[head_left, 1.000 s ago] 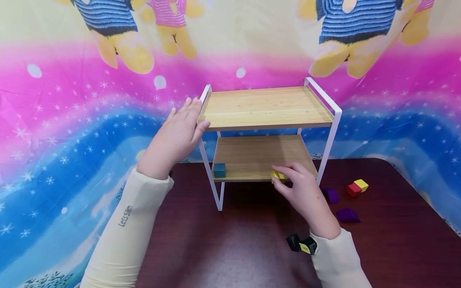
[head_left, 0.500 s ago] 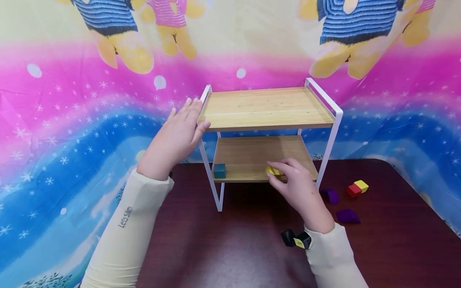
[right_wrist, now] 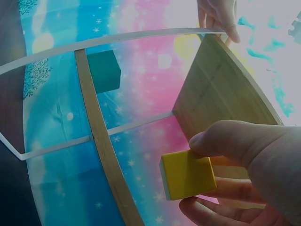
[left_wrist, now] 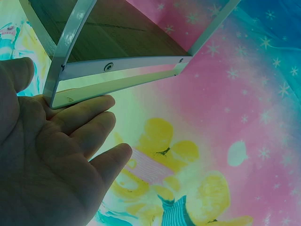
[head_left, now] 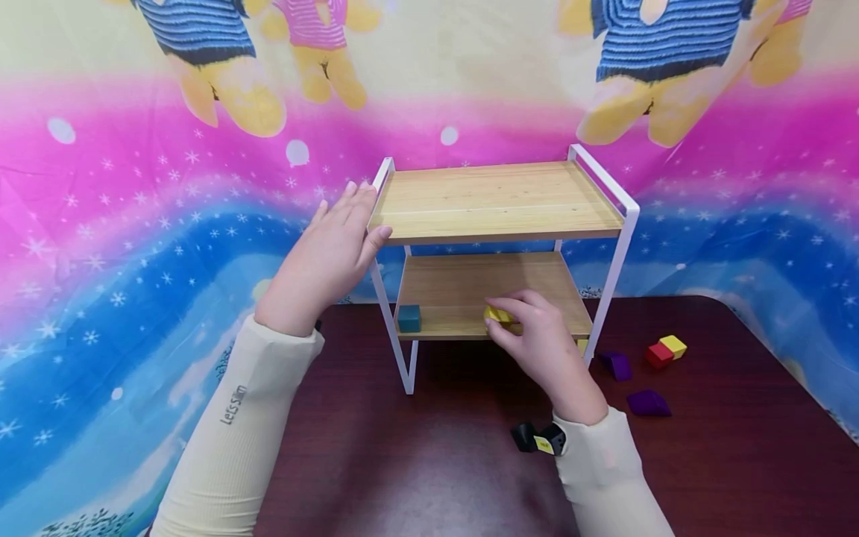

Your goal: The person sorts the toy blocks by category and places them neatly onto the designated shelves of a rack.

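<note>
- Patterned cloth (head_left: 443,89) is hanging behind the dark table (head_left: 429,455), where the two-tier rack (head_left: 496,198) is standing.
- Change: over the last second your right hand (head_left: 537,335) has been sliding leftward along the front of the lower shelf (head_left: 463,280), carrying the yellow block (right_wrist: 188,175) away from the right post and nearer the teal block (head_left: 409,318).
- Meaning: the gap between those two blocks is shrinking, though they are remaining well apart; your thumb and fingers are pinching the yellow one, so I am judging it not yet let go.
- Position: you are holding it over the shelf's front part, right of the teal block (whether it is touching the board, I cannot tell).
- Orientation: one nearly square face is turning toward the right wrist camera, a narrow pale side showing on its left; no long axis is standing out, and its depth is staying hidden.
- Your left hand (head_left: 322,257) is keeping its place, fingers extended and touching the rack's upper left corner, not clenched.
- Off to the right, purple pieces (head_left: 649,403), a red block (head_left: 659,354) and a second yellow cube (head_left: 673,346) are lying undisturbed.
</note>
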